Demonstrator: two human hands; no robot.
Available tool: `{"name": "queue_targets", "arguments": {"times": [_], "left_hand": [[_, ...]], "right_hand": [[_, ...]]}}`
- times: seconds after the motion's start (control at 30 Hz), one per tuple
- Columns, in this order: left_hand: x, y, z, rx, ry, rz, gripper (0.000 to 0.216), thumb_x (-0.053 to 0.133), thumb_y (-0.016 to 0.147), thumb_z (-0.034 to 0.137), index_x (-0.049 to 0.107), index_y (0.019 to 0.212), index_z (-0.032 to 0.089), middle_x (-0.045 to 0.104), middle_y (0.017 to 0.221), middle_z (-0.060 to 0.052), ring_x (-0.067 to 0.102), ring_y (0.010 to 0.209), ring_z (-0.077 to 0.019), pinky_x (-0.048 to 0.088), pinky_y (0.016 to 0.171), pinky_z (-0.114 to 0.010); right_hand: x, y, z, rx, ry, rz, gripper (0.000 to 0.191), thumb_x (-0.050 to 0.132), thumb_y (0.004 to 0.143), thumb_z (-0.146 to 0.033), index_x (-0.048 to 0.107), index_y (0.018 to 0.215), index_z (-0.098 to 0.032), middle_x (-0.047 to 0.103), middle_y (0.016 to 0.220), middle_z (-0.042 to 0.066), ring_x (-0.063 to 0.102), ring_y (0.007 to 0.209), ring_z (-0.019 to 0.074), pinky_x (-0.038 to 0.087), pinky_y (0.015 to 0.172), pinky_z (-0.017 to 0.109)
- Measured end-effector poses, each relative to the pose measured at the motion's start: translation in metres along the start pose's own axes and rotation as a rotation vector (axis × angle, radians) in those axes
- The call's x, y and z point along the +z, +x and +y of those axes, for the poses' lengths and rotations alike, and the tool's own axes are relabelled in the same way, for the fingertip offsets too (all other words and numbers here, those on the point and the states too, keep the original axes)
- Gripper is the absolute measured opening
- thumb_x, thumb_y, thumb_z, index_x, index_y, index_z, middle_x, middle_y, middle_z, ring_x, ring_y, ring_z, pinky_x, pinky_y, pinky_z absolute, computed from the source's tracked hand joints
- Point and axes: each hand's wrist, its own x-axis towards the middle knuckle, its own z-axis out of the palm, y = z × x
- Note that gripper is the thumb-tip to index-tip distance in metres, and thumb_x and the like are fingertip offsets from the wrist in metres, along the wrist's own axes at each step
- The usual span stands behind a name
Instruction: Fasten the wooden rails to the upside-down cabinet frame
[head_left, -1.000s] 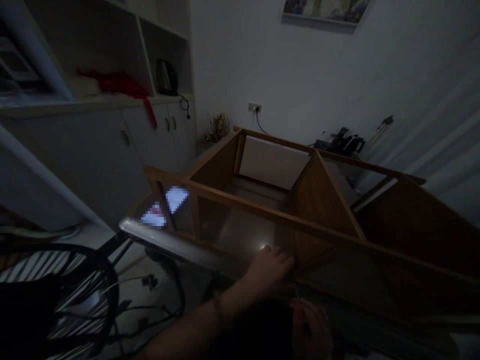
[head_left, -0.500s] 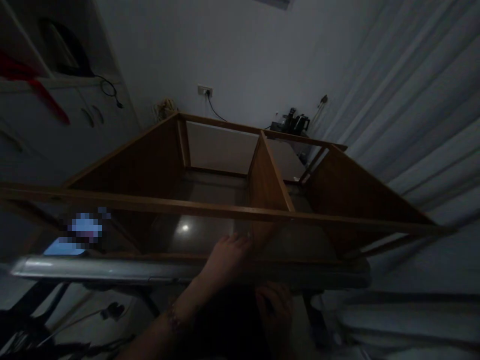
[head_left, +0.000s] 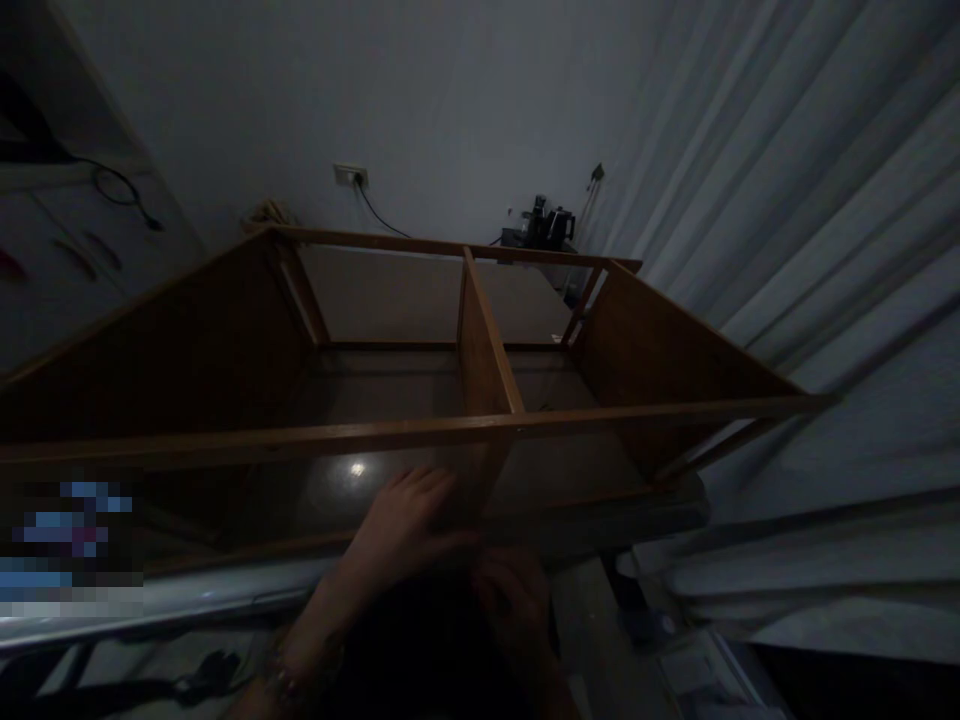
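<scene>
Left hand [head_left: 412,505] and right hand [head_left: 514,590] closer together at the near side of a long, brown, open wooden frame [head_left: 484,365]

Compared with a second ago, the view has swung to the right: the pale, pleated fabric curtain [head_left: 750,200] takes up far more of the picture, and the framed wall picture has gone from sight. The right hand, earlier lower and farther from the left, is now just beside it.

The frame lies right in front of both hands, on a grey surface with a shiny rounded edge [head_left: 210,592]. The left hand is at its near lower side, below the upper front rail [head_left: 420,431], fingers bent loosely; whether it grips anything, I cannot tell. The right hand is curled in the dark, and what it holds, if anything, cannot be made out.

The frame has thin rails, solid end panels and one upright divider splitting it into a wider left bay and a narrower right one.
</scene>
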Motion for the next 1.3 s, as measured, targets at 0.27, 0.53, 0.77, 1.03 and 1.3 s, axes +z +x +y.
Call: {"name": "queue_targets", "arguments": {"times": [0.27, 0.53, 0.77, 1.03, 1.3], "left_hand": [[0.001, 0.013, 0.004, 0.015, -0.085, 0.170, 0.062, 0.061, 0.081, 0.065, 0.056, 0.118, 0.016, 0.067, 0.115, -0.012, 0.063, 0.104, -0.0298, 0.049, 0.089, -0.042], [0.004, 0.025, 0.006, 0.045, -0.100, 0.212, 0.045, 0.055, 0.088, 0.059, 0.061, 0.101, 0.017, 0.069, 0.101, -0.011, 0.065, 0.094, -0.0268, 0.052, 0.083, -0.039], [0.016, 0.023, -0.002, 0.023, -0.286, 0.238, 0.042, 0.059, 0.087, 0.054, 0.060, 0.106, 0.016, 0.069, 0.103, -0.010, 0.066, 0.093, -0.0247, 0.054, 0.081, -0.037], [0.016, 0.022, 0.001, -0.030, -0.430, 0.239, 0.038, 0.064, 0.085, 0.050, 0.062, 0.107, 0.019, 0.069, 0.098, -0.005, 0.066, 0.085, -0.0211, 0.056, 0.077, -0.034], [0.022, 0.020, 0.001, -0.089, -0.436, 0.243, 0.044, 0.062, 0.085, 0.054, 0.060, 0.110, 0.019, 0.070, 0.102, -0.007, 0.066, 0.091, -0.0231, 0.056, 0.082, -0.037]], "right_hand": [[0.006, -0.006, 0.001, 0.013, -0.004, -0.007, 0.023, 0.051, 0.099, -0.028, 0.066, 0.082, -0.023, 0.070, 0.075, 0.003, 0.064, 0.072, 0.0178, 0.050, 0.066, 0.031], [0.003, -0.003, 0.004, 0.015, -0.014, -0.002, 0.026, 0.051, 0.099, -0.031, 0.066, 0.079, -0.024, 0.071, 0.075, 0.002, 0.063, 0.070, 0.0168, 0.049, 0.065, 0.030], [0.001, 0.000, 0.001, -0.008, -0.033, -0.006, 0.023, 0.052, 0.099, -0.030, 0.065, 0.081, -0.023, 0.071, 0.076, 0.001, 0.063, 0.070, 0.0162, 0.050, 0.065, 0.030], [0.005, -0.002, 0.000, -0.016, -0.052, 0.000, 0.019, 0.056, 0.096, -0.030, 0.065, 0.080, -0.024, 0.071, 0.075, 0.001, 0.064, 0.071, 0.0165, 0.050, 0.065, 0.030], [0.007, -0.005, 0.000, 0.011, -0.060, -0.036, 0.026, 0.050, 0.099, -0.032, 0.065, 0.079, -0.023, 0.071, 0.077, 0.001, 0.062, 0.071, 0.0168, 0.048, 0.065, 0.031]]}}
